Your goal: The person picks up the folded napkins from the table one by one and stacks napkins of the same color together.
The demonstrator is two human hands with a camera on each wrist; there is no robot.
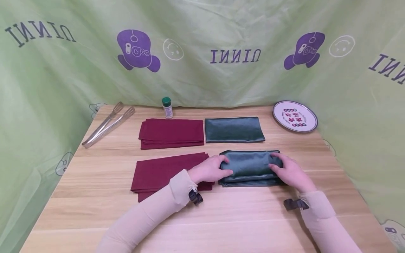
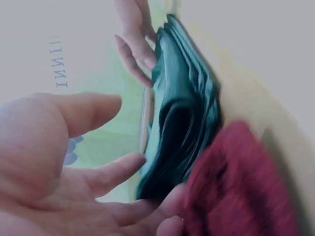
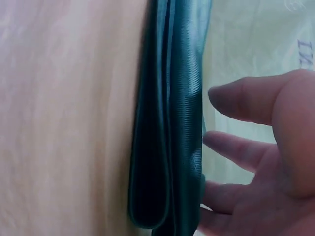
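One left hand (image 1: 209, 170) and one right hand (image 1: 291, 174) are at the two ends of a folded green cloth (image 1: 251, 166). Their fingers are loose and spread, not gripping. It lies on the wooden table (image 1: 246, 225), beside a red cloth (image 1: 161, 172), in front of another green cloth (image 1: 234, 129).

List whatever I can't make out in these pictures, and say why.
- Head: part of the near red cloth, hidden under the left sleeve.
- Head: the wording on the shaker's label, too small to read.
- Left wrist: the red cloth's fold lines, blurred; its lower end is cut off by the bottom edge.
- Right wrist: the upper end of the near green cloth, cut off by the top edge.
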